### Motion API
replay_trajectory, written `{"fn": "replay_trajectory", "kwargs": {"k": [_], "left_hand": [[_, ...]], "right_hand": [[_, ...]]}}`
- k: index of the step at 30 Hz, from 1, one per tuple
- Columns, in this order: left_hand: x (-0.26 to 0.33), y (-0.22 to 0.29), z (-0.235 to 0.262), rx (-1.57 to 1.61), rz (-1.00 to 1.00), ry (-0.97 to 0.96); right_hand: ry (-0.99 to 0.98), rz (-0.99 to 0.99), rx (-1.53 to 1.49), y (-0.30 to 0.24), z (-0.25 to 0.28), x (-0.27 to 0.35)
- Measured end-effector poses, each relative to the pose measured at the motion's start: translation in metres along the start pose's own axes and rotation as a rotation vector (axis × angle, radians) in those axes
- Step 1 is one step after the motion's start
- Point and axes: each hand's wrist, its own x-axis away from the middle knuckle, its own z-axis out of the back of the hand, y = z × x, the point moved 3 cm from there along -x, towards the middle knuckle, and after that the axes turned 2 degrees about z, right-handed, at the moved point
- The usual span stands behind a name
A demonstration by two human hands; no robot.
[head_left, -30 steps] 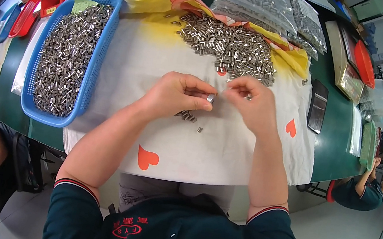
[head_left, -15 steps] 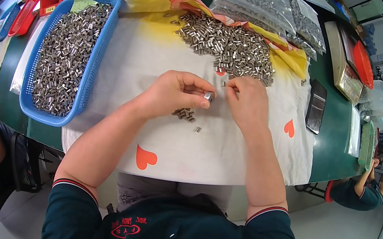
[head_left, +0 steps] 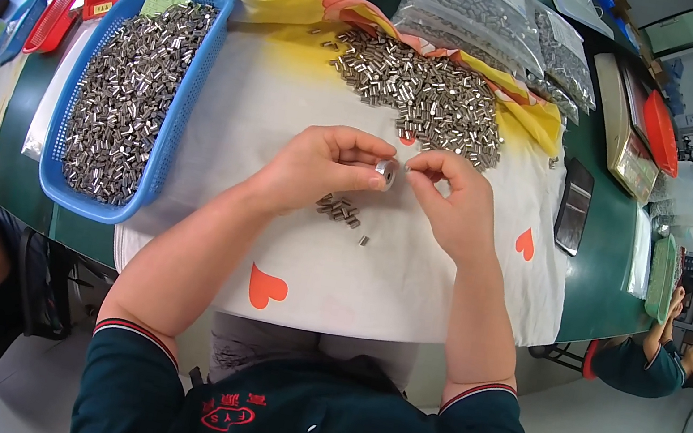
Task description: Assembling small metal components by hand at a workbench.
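My left hand (head_left: 315,166) pinches a short, thick metal ring (head_left: 386,174) between thumb and fingers, with its holed face turned to the right. Just to the right of it, my right hand (head_left: 460,200) is closed, thumb against fingertips. A tiny metal cylinder (head_left: 409,165) shows at those fingertips, partly hidden, apart from the ring. Beyond both hands lies a wide pile of small metal cylinders (head_left: 438,95) on the white cloth (head_left: 263,113). A smaller group of cylinders (head_left: 337,208) lies below my left hand, and a single cylinder (head_left: 363,240) sits nearer me.
A blue basket (head_left: 167,134) full of metal cylinders stands at the left. Clear bags of metal parts (head_left: 474,10) line the back. A dark phone (head_left: 574,207) lies right of the cloth on the green table (head_left: 603,284). Other people (head_left: 654,361) sit at both sides.
My right hand has drawn back from the edge of the pile to beside the ring, and its wrist has turned. The ring in my left hand has tilted to show more of its face.
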Motion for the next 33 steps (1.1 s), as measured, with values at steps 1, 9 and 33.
{"fn": "replay_trajectory", "kwargs": {"k": [1,9,33], "left_hand": [[0.0,0.0,0.001,0.017,-0.012,-0.006],[0.0,-0.003,0.001,-0.092,-0.014,0.002],[0.003,-0.005,-0.006,-0.189,0.024,-0.033]], "right_hand": [[-0.004,0.004,0.0,-0.001,-0.001,0.002],[-0.003,0.213,0.083,-0.005,-0.007,0.006],[-0.041,-0.069,0.022,0.013,0.014,-0.004]]}}
